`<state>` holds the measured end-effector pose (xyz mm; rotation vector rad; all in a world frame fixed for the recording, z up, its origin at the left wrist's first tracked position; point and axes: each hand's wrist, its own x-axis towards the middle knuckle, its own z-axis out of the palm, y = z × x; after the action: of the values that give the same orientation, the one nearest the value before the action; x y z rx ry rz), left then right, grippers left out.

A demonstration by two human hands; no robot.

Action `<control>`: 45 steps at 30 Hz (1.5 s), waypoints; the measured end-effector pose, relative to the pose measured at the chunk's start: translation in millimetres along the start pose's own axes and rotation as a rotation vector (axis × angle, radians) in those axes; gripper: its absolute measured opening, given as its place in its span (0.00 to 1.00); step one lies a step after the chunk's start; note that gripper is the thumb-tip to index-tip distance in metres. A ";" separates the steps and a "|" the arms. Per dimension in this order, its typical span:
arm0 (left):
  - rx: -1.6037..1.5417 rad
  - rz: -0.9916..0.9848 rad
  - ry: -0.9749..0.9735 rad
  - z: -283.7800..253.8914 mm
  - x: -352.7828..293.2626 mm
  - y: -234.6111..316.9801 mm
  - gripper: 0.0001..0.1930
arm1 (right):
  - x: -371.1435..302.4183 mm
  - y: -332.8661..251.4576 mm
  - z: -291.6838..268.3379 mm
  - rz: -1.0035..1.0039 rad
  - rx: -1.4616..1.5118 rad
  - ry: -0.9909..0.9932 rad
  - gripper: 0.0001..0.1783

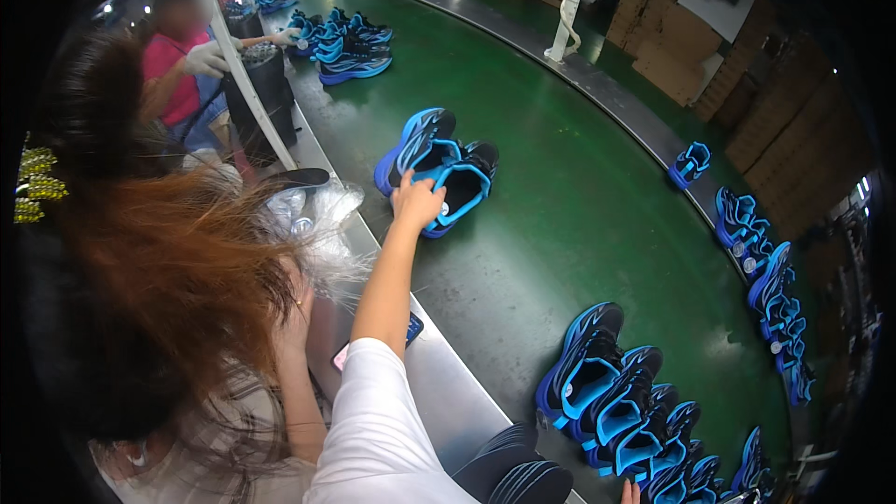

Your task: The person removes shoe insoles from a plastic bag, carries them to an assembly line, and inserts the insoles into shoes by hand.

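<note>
On the green work surface stands a pair of black and blue sneakers (467, 189), side by side with their collars facing me. My left hand (417, 201), at the end of a white sleeve, reaches out to this pair. Its fingers are bent over the blue-lined collars where the two shoes meet, gripping them. Only the fingertips of my right hand (631, 493) show at the lower edge, beside a row of similar sneakers (616, 406). The rest of that hand is out of sight.
Black insoles (518, 471) lie stacked near me. A phone (411, 329) rests on the metal ledge by clear plastic (327, 224). A long-haired co-worker (177, 271) is close at left; a gloved person (177, 75) works beyond. More sneakers (784, 308) line the far rim.
</note>
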<state>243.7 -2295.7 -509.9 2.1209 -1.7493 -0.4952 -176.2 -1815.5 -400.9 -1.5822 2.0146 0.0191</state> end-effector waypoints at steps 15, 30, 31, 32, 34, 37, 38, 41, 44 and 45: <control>-0.329 0.965 0.449 -17.6 -92.4 104.9 0.18 | 7.3 -20.2 -42.7 -0.010 0.098 0.155 0.31; 0.447 1.440 -0.587 115.0 -306.1 227.1 0.18 | 94.7 36.3 0.5 -0.063 -0.459 -0.073 0.30; 0.457 1.454 -0.587 119.3 -315.7 241.0 0.17 | 92.3 49.7 -2.0 -0.060 -0.460 -0.063 0.29; 0.468 1.468 -0.589 125.1 -325.9 255.7 0.17 | 85.7 67.3 -10.1 -0.048 -0.508 -0.110 0.29; 0.446 1.506 -0.625 145.4 -356.5 284.0 0.15 | 76.0 112.0 -9.0 -0.004 -0.556 -0.129 0.28; 0.294 1.526 -0.615 166.6 -411.1 328.0 0.17 | 45.7 177.5 -27.8 0.106 -0.523 -0.223 0.19; 0.219 1.475 -0.668 170.2 -429.7 342.0 0.16 | 27.8 199.3 -32.4 0.118 -0.513 -0.196 0.17; 0.031 1.458 -0.715 182.1 -485.1 368.7 0.23 | -23.0 271.1 -38.7 0.208 -0.488 -0.166 0.13; -0.241 1.467 -0.768 171.5 -489.1 374.7 0.22 | -74.2 285.7 -65.5 0.266 -0.441 -0.144 0.31; -0.384 1.442 -0.847 167.7 -485.3 375.6 0.21 | -90.1 277.3 -75.5 0.236 -0.366 -0.088 0.33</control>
<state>-246.2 -1893.4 -456.1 0.0072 -2.6694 -1.1332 -444.4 -1678.9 -389.0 -1.5085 2.2061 0.5663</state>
